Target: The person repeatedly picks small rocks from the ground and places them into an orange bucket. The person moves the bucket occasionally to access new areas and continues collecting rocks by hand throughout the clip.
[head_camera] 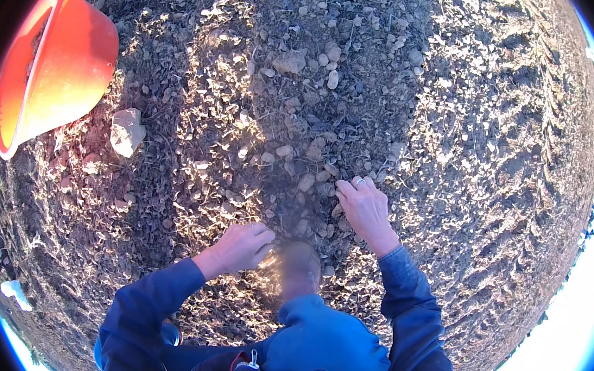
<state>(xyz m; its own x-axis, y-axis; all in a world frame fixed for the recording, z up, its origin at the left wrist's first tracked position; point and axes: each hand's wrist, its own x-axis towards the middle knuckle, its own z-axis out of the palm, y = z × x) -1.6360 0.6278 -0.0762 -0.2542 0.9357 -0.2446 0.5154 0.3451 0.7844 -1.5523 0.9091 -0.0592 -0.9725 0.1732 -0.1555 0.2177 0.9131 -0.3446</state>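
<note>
Along a strip of dry soil lie scattered potatoes, mixed with clods and withered leaves. Over the near right side of this strip is my right hand, a ring on one finger, its fingertips down at the potatoes and clods. Whether it grips one cannot be told. My left hand is lower and to the left, above dry leaves, with its fingers curled in; what may be inside them is hidden. A blurred brownish shape lies between my forearms, partly hiding the ground.
An orange plastic tub lies tilted at the upper left, its opening facing left, with soil-coloured matter inside. Near it sits a large pale stone. More potatoes and a big clod lie farther up the strip. Leaf litter covers both sides.
</note>
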